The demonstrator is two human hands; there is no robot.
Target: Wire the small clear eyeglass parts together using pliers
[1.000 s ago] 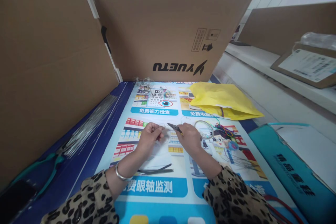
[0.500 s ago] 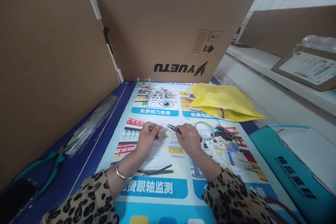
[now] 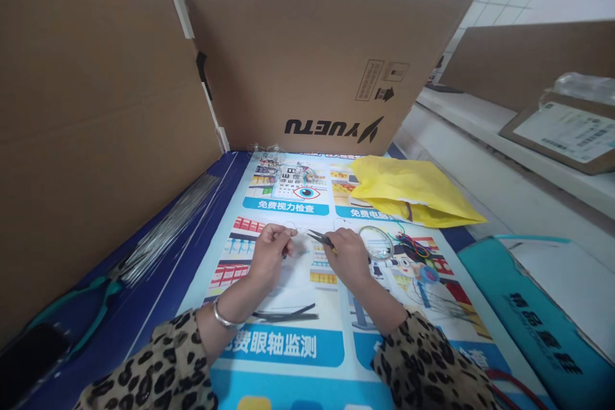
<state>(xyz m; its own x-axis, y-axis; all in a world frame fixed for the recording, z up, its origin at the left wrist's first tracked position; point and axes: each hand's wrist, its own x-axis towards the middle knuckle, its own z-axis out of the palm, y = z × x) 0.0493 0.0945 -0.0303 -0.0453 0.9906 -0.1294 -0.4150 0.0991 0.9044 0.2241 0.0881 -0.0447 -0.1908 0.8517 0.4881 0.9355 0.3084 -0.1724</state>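
My left hand point(image 3: 273, 251) is closed in a pinch on a thin wire point(image 3: 298, 230), whose far end is too fine to follow. Facing it, my right hand point(image 3: 350, 256) grips a pair of pliers point(image 3: 319, 237) with dark pointed jaws directed left at the wire. Whether the jaws touch the wire I cannot tell. Just right of my right hand lies a round clear dish point(image 3: 376, 243) with small bits in it. Below my hands, several short dark strips point(image 3: 286, 315) rest on the printed sheet point(image 3: 269, 391).
A yellow bag point(image 3: 413, 192) lies behind coloured cords point(image 3: 416, 246). Cardboard panels point(image 3: 307, 57) stand at the back and left. Straight wires point(image 3: 168, 230) and green-handled pliers point(image 3: 103, 301) are on the left; a teal box point(image 3: 538, 314) is on the right. Tangled wire pieces point(image 3: 269, 160) sit at the back.
The whole view has shifted slightly. My hands keep nearly the same pose, with the pliers still close to the wire.
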